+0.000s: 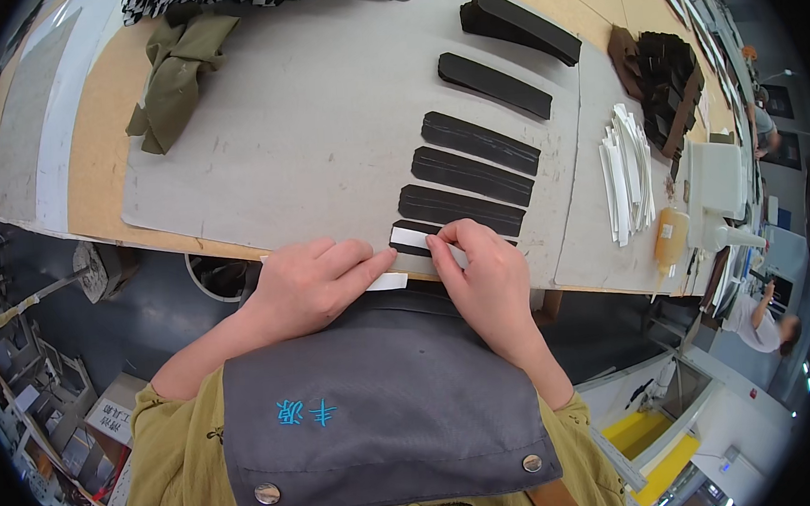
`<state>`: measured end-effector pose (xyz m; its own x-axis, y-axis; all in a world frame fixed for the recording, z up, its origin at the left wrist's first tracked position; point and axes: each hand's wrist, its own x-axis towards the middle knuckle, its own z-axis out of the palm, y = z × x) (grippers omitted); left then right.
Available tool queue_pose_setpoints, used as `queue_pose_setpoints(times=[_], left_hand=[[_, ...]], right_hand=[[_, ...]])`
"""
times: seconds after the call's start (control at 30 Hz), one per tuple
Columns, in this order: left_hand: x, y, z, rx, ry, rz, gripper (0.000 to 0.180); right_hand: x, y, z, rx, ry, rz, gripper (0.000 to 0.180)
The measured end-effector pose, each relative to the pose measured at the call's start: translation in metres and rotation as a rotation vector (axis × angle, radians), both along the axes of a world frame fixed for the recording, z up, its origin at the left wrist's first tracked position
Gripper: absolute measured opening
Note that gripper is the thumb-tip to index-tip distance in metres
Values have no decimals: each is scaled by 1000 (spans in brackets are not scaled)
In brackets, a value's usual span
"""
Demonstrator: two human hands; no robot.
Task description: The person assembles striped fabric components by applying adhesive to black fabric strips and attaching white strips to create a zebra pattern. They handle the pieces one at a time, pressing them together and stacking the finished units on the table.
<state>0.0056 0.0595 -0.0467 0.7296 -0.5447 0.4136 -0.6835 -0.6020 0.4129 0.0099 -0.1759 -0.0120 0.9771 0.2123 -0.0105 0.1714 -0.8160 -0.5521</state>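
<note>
While apparently aligning a white strip (411, 239) on the lowest black piece (414, 225), centre of the frame, pinching it with fingers of the right hand (487, 271); resting bunched fingers of the left hand (309, 282) beside its left end, cannot tell if gripping. Next, probably smooth it flat.

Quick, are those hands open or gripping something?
Left hand: loosely curled beside the nearest black strip; grip unclear.
Right hand: thumb and forefinger closed on the white strip.

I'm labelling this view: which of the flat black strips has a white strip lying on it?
The nearmost flat black strip, partly under the right hand; it alone carries a narrow white strip, while the others show none.
</note>
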Motion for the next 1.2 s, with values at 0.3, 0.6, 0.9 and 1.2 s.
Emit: queue_pose_setpoints(times=[0.3, 0.6, 0.9, 1.2], left_hand=[[0, 0, -1, -13, -9, 2, 41], [2, -3, 4, -18, 57, 21, 50], [2, -9, 9, 43, 77, 45, 51], [3, -9, 6, 51, 75, 43, 55]], right_hand=[[0, 0, 1, -17, 5, 0, 16], [-1, 1, 1, -5, -5, -13, 15], [-2, -9, 7, -10, -5, -44, 18], [-9, -36, 6, -40, 32, -146, 17]])
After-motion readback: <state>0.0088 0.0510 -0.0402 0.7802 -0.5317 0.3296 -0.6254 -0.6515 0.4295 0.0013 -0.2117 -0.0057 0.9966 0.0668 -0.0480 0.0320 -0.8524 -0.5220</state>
